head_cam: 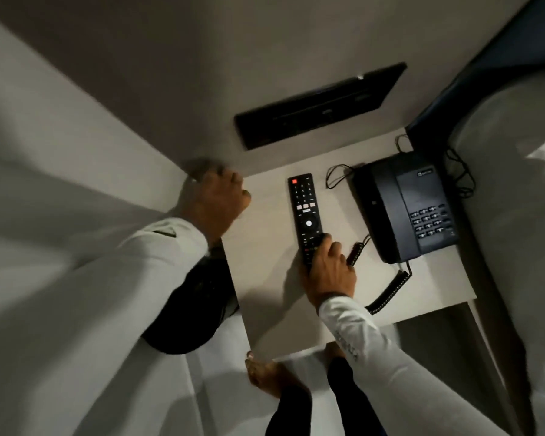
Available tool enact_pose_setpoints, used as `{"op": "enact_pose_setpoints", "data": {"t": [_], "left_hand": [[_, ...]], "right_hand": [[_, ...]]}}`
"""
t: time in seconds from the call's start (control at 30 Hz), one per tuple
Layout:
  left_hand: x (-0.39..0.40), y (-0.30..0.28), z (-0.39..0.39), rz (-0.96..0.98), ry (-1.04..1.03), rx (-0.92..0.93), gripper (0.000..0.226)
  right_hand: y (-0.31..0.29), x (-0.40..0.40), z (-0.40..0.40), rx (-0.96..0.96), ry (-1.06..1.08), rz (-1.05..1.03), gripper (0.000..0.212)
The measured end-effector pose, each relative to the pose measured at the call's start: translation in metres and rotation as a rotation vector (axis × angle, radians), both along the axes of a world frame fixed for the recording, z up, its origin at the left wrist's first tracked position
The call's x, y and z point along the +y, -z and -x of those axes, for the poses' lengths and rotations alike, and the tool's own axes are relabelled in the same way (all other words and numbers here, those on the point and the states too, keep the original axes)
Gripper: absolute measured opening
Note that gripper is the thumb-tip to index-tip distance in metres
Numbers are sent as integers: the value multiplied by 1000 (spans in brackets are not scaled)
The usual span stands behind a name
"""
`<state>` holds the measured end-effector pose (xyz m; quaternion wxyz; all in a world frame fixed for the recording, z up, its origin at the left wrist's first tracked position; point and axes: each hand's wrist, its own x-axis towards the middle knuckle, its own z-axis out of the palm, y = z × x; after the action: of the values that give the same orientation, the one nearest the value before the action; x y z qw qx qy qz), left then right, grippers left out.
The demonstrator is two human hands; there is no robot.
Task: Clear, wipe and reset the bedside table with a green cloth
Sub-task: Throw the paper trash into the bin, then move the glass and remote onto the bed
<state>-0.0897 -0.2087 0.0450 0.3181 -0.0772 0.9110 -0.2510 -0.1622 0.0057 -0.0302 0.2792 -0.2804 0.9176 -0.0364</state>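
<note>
A pale bedside table [265, 287] stands in a corner below me. On it lies a black TV remote [304, 202], lengthwise, red button at the far end. My right hand [328, 272] grips the remote's near end, thumb on top. My left hand [214, 199] is at the table's far left corner by the wall, fingers curled around a blurred greyish wad that looks like the cloth [199, 166]. Its colour does not show in the dim light.
A black desk phone [403, 209] sits at the table's right side, its coiled cord [390, 291] trailing toward the front edge. A black panel [318, 105] is set in the wall behind. White bedding [516, 215] lies right. My bare foot [265, 376] stands before the table.
</note>
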Motion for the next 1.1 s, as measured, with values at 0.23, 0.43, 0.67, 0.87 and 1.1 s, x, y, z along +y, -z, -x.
{"op": "enact_pose_setpoints", "data": {"t": [0.23,0.43,0.67,0.87,1.1], "left_hand": [[3,-17,-24,-8,143,247,30],[72,-104,18,-372,-443,474,59],[234,-135,126,-1269,-642,1033,73],[426,-131,241,-1552,-556,1050,61],[583,-70,319,-1323,-277,993,59]], "right_hand": [[-32,10,1,-284,97,93,64],[-103,65,39,-249,423,559,47],[-172,205,93,208,913,791,53],[-187,358,151,448,1277,691,55],[-147,447,192,421,1456,382,67]]}}
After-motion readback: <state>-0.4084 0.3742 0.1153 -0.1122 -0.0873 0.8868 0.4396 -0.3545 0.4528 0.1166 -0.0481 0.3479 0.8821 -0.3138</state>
